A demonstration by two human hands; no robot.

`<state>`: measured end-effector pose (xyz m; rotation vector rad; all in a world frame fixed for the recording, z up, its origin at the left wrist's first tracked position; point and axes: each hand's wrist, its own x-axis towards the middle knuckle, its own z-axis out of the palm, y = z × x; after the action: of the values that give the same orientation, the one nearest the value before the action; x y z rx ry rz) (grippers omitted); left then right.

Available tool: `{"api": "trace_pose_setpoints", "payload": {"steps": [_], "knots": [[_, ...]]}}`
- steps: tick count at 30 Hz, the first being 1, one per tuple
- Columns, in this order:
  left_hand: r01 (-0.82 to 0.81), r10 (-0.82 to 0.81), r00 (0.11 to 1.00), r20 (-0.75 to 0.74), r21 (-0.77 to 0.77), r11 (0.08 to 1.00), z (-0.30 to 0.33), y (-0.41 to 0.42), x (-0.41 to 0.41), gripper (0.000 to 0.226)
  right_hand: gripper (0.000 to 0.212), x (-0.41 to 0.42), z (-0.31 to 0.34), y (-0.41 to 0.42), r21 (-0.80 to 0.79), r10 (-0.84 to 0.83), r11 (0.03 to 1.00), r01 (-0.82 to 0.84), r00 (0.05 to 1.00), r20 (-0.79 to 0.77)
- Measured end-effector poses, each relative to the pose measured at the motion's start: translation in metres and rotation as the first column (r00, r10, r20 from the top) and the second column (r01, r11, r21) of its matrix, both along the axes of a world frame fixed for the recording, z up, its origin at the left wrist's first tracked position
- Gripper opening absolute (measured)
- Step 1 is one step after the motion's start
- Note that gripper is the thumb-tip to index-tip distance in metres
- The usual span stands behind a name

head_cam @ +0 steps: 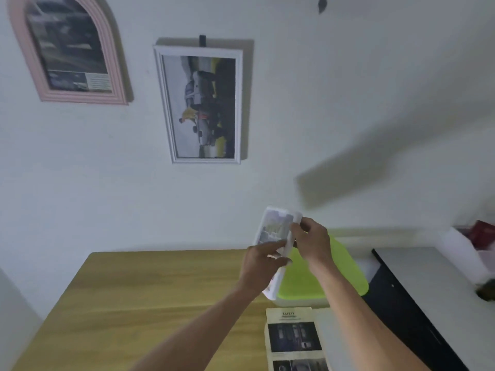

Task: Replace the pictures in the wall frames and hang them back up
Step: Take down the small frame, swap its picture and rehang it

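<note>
I hold a small white picture frame (273,228) upright above the table, its picture side facing left. My left hand (261,266) grips its lower part, thumb across the front. My right hand (310,241) pinches the frame's upper right edge. Two frames hang on the wall: a pink arched frame (112,62) at the upper left and a white rectangular frame (167,108) with a car picture in the middle. An empty dark hook (322,4) sticks out of the wall at the upper right.
Below my hands a wooden table (150,298) carries a lime-green lidded box (321,285) and a printed magazine page (293,341). To the right stand a dark-edged grey surface (417,274) and a white box with red contents (482,234).
</note>
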<state>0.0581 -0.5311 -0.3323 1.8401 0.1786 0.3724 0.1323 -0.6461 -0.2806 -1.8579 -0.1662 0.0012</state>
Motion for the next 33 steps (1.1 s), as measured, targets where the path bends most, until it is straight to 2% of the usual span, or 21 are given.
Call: {"api": "trace_pose_setpoints", "payload": {"steps": [3,6,9,11,14,17,20,22,24,29,33], "knots": [[-0.044,0.029,0.99,0.136,0.11,0.993,0.017,-0.007,0.016,0.043,0.015,0.018,0.025,-0.029,0.069,0.013,0.998,-0.016,0.999,0.036],[-0.232,0.166,0.958,0.233,0.289,0.929,0.043,0.01,0.043,0.052,0.015,0.038,0.052,-0.047,0.095,0.069,0.992,-0.078,0.993,0.097],[-0.313,0.22,0.939,0.266,0.393,0.865,0.081,0.033,0.072,0.067,0.017,0.057,0.08,-0.055,0.108,0.105,0.987,-0.122,0.982,0.154],[-0.281,0.205,0.948,0.245,0.33,0.901,0.111,0.044,0.087,0.062,0.014,0.072,0.099,-0.056,0.141,0.095,0.982,-0.122,0.978,0.183],[-0.152,0.113,0.965,0.236,0.153,0.977,0.158,0.052,0.102,0.045,0.011,0.094,0.131,-0.055,0.188,0.098,0.972,-0.142,0.97,0.222],[-0.074,0.058,0.956,0.288,0.047,0.996,0.198,0.056,0.118,0.045,0.02,0.114,0.162,-0.056,0.13,0.072,0.984,-0.121,0.941,0.33],[-0.113,0.098,0.937,0.335,0.025,0.993,0.233,0.063,0.139,0.049,0.03,0.131,0.189,-0.054,0.02,0.092,0.994,-0.112,0.896,0.433],[-0.146,0.12,0.924,0.362,0.045,0.988,0.253,0.067,0.151,0.051,0.039,0.141,0.205,-0.054,-0.014,0.178,0.982,-0.189,0.894,0.41],[-0.165,0.132,0.915,0.381,0.057,0.985,0.267,0.072,0.163,0.055,0.042,0.152,0.221,-0.055,0.002,0.239,0.966,-0.26,0.889,0.392],[-0.228,0.176,0.878,0.445,0.067,0.971,0.305,0.076,0.185,0.056,0.034,0.194,0.257,-0.045,0.139,0.13,0.966,-0.217,0.877,0.463],[-0.298,0.239,0.833,0.5,0.041,0.954,0.332,0.078,0.203,0.055,0.034,0.224,0.283,-0.034,0.143,0.119,0.964,-0.223,0.846,0.52]]}}
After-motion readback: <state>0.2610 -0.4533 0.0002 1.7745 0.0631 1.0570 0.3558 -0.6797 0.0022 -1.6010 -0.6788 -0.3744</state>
